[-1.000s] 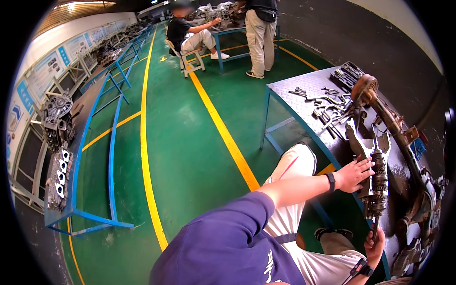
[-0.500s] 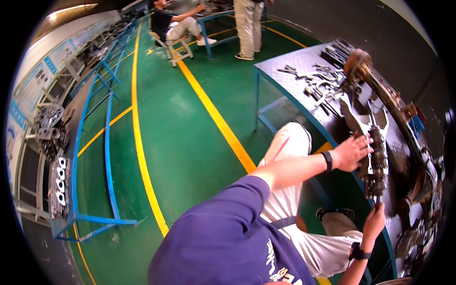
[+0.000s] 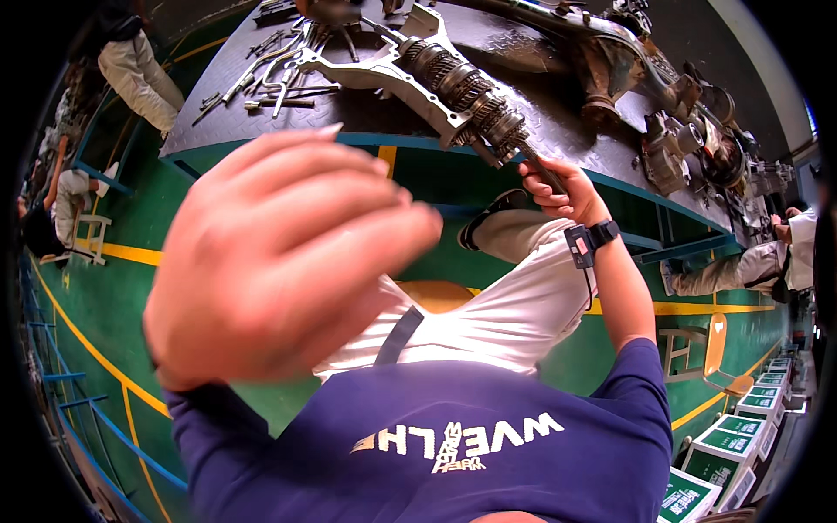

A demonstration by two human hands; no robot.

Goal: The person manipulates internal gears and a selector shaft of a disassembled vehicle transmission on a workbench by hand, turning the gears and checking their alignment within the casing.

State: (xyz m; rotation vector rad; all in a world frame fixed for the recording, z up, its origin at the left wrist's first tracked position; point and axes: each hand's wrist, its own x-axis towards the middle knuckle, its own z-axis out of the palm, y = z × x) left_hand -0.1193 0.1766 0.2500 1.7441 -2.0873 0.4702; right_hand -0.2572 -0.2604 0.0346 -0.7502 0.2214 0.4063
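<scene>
My left hand (image 3: 270, 253) is raised close in front of me, large and blurred. Its fingers are loosely bent, with the tips slightly apart and no object visible in them; the palm side is hidden. At the table's near edge, my right hand (image 3: 562, 190) is closed around the thin end of a gear shaft (image 3: 458, 83). This shaft carries several dark toothed gears and lies tilted along an open pale metal housing (image 3: 384, 74), its near end sticking out past the housing. A watch-like black device (image 3: 590, 242) sits on my right wrist.
Loose wrenches and rods (image 3: 279, 78) lie on the metal-topped table (image 3: 205, 135), left of the housing. Rusty axle parts (image 3: 610, 70) and castings (image 3: 676, 152) occupy its right. A wooden chair (image 3: 717, 357) and green-and-white boxes (image 3: 724, 440) stand at right. Other people are nearby on both sides.
My left hand has left the gears and come up close in front of me. My view has swung right and downward. The right hand still grips the shaft end.
</scene>
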